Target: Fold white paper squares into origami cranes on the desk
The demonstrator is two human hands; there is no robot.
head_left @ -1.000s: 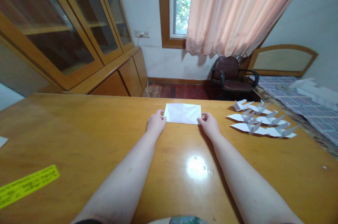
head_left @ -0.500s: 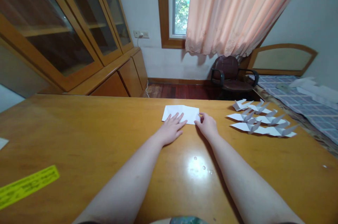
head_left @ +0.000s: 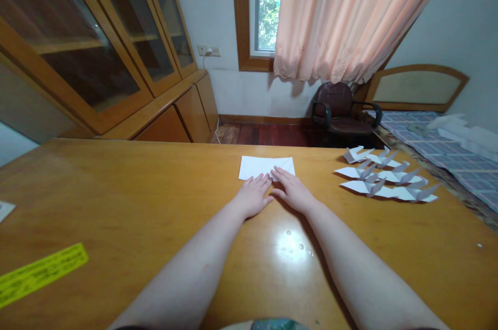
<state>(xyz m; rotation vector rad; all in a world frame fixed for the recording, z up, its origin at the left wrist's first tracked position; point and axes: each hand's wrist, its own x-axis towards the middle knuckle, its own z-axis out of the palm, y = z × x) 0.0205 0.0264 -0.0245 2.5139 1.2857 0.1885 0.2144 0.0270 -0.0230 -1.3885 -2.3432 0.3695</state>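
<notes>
A folded white sheet of paper point(head_left: 257, 165) lies flat near the far edge of the wooden table point(head_left: 155, 200), its long side running left to right. My left hand point(head_left: 253, 197) rests with spread fingers on the paper's near edge, left of its middle. Close beside it, my right hand point(head_left: 292, 190) lies open, fingertips on the near right part of the sheet. The two hands almost meet over the paper's near edge. Several folded paper cranes point(head_left: 400, 177) stand in rows to the right of my right hand.
A yellow printed strip point(head_left: 42, 274) is on the table at the left, and a white item point(head_left: 5, 210) shows at the left edge. Beyond the table are a brown armchair point(head_left: 338, 107), a glass-door cabinet point(head_left: 151, 86) and a bed point(head_left: 443, 138).
My right hand has left the paper's right edge and moved left, close to my left hand. My left hand has slid slightly back toward the near edge. The paper now lies flatter.
</notes>
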